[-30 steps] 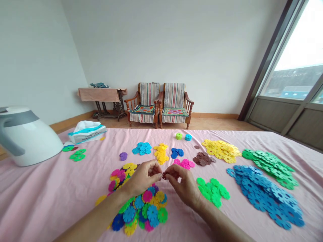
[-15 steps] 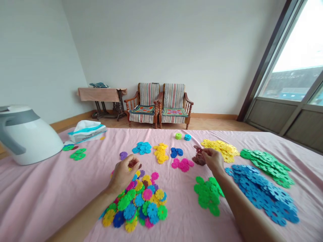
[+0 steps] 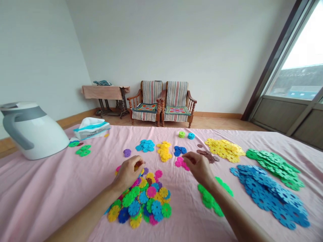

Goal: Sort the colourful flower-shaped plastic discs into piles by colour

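My left hand [image 3: 129, 172] is curled at the far edge of a mixed pile of coloured snowflake discs [image 3: 143, 203]. Its fingertips pinch a small brown disc. My right hand [image 3: 200, 166] hovers with loosely bent fingers and nothing in them. It is just right of a small magenta pile [image 3: 179, 162] and near a brown pile [image 3: 208, 155]. Part of a bright green pile [image 3: 214, 200] lies under my right forearm.
On the pink cloth [image 3: 50, 188] lie sorted piles: blue [image 3: 271, 191], dark green [image 3: 275, 163], yellow [image 3: 224, 148], and small light blue [image 3: 145, 145], yellow [image 3: 164, 152], blue [image 3: 179, 150] and purple [image 3: 127, 152] groups. A white kettle [image 3: 32, 134] and a tissue pack [image 3: 92, 127] stand at the left.
Both hands were pinched together on a brown bit. My right hand carried a piece to the brown pile, then drew back empty toward the magenta pile. My left hand stayed over the mixed pile.
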Demonstrator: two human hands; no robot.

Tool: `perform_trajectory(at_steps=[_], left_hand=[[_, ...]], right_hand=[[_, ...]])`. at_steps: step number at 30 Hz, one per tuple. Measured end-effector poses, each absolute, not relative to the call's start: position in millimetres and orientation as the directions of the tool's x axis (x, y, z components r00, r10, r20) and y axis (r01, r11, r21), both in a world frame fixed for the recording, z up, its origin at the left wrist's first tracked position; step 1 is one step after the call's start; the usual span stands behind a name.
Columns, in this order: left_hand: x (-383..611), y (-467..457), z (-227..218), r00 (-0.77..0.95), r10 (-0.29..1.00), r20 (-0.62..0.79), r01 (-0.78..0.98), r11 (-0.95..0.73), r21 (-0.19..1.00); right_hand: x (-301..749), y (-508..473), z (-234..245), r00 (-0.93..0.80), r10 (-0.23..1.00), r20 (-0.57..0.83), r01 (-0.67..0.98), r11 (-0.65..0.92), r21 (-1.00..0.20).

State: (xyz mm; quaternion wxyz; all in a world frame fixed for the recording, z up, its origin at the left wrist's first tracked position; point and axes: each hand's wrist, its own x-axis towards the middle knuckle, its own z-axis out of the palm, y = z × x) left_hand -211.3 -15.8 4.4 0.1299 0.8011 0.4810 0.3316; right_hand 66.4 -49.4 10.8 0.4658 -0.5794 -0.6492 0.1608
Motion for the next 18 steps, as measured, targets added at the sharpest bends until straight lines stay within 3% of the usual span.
perform_trajectory(at_steps=[4, 8, 18], left_hand=[[-211.9, -15.7, 1.3, 0.343, 0.841, 0.419, 0.681, -0.530, 0.506], [-212.3, -16.5, 1.9, 0.338, 0.839, 0.426, 0.669, -0.533, 0.519], [-212.5, -18.6, 4.3, 0.329, 0.851, 0.408, 0.667, -0.516, 0.538]], right_hand=[[17.7, -67.1, 12.1, -0.187, 0.909, 0.373, 0.603, 0.406, -0.687], [-13.5, -75.4, 13.9, -0.350, 0.887, 0.302, 0.598, 0.459, -0.657], [-37.1, -56.1, 15.0, -0.435, 0.880, 0.192, 0.646, 0.453, -0.614]])
